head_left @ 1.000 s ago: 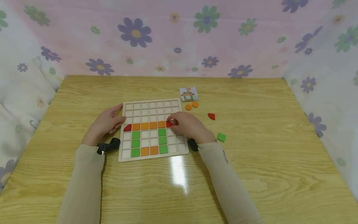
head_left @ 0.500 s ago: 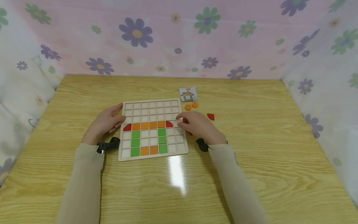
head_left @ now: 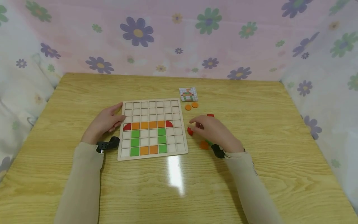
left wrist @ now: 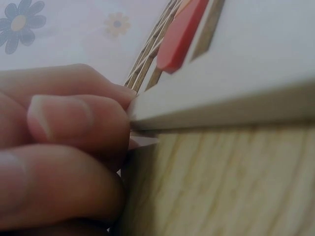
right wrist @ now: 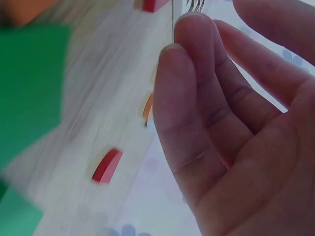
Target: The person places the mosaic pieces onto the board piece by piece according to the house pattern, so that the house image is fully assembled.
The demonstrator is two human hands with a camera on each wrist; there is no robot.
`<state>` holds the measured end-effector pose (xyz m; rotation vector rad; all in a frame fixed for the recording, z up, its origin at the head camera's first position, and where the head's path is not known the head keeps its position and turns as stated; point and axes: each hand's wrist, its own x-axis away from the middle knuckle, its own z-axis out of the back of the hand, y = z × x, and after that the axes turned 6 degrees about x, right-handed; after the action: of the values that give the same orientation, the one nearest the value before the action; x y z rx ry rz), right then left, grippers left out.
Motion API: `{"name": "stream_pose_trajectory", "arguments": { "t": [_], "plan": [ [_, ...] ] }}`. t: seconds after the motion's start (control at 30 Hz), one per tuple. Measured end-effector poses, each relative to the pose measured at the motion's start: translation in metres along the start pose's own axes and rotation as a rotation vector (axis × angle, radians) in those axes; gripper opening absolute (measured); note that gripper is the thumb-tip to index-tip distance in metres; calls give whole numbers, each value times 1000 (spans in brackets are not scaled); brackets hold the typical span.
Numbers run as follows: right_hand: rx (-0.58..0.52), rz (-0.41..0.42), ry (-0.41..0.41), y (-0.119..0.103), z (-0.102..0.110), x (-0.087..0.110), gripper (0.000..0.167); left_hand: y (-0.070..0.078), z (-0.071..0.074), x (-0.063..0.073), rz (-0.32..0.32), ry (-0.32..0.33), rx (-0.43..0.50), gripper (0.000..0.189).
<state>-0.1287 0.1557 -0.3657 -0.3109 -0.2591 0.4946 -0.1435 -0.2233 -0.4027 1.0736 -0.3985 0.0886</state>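
A wooden grid board lies on the table with red, orange and green tiles set in several of its cells. My left hand holds it at the left edge; in the left wrist view the fingertips meet the board's side. To the right of the board, my right hand hovers over loose pieces, fingers loosely bent with nothing between them. A red piece lies right by its thumb. An orange piece and a partly hidden green piece show beneath the hand.
Two orange discs lie beside the board's upper right corner, below a small pattern card. Another red piece pokes out behind the right hand. Flowered cloth hangs beyond the table's far edge.
My right hand has let go of the red quarter-round tile, now set in the board at the row's right end, and has moved right to the loose pieces. The left hand stays put.
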Motion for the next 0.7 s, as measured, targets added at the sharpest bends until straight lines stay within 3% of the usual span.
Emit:
{"name": "stream_pose_trajectory", "arguments": {
  "t": [0.53, 0.7],
  "plan": [
    [66, 22, 26, 39, -1, 31, 24, -4, 1, -4, -20, -1, -24, 65],
    [76, 42, -11, 48, -2, 38, 28, -7, -1, -3, -13, 13, -11, 65]
  ]
}}
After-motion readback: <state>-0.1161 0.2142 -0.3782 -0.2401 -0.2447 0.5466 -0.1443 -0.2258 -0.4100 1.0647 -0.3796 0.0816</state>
